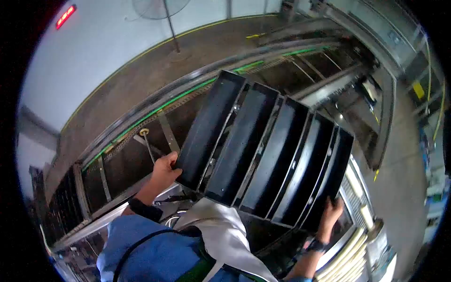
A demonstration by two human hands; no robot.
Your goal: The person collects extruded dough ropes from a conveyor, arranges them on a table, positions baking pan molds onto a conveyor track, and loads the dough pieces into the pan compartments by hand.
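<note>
Black five-trough unit, held in both hands

White wall (103,56): one, at the back and left of the view.

Long metal conveyor frame (141,109): one, running diagonally behind the unit; a green strip (162,109) lies along its far rail.

Black five-trough unit (273,155): one, held in front of the person's body at a slant, overlapping the frame in view. Five long troughs side by side, open faces towards the camera, narrow gaps between them (small bright fittings show in the gaps). Whether its underside rests on anything cannot be told.

Blue garment (145,242): one, on the person, with a white cloth (211,218) over its front, just below the unit's near edge.

Pale rods (345,256): a bundle, lower right, near the right forearm.

Left hand (165,171): fingers grasping the unit's left edge near its lower corner.

Right hand (331,217): fingers grasping the unit's right side near its lower corner, tips partly lost in shadow.

Dark wristbands: two, one on each wrist.

Red lit display (66,17): one, high on the wall; characters too blurred to read.
</note>
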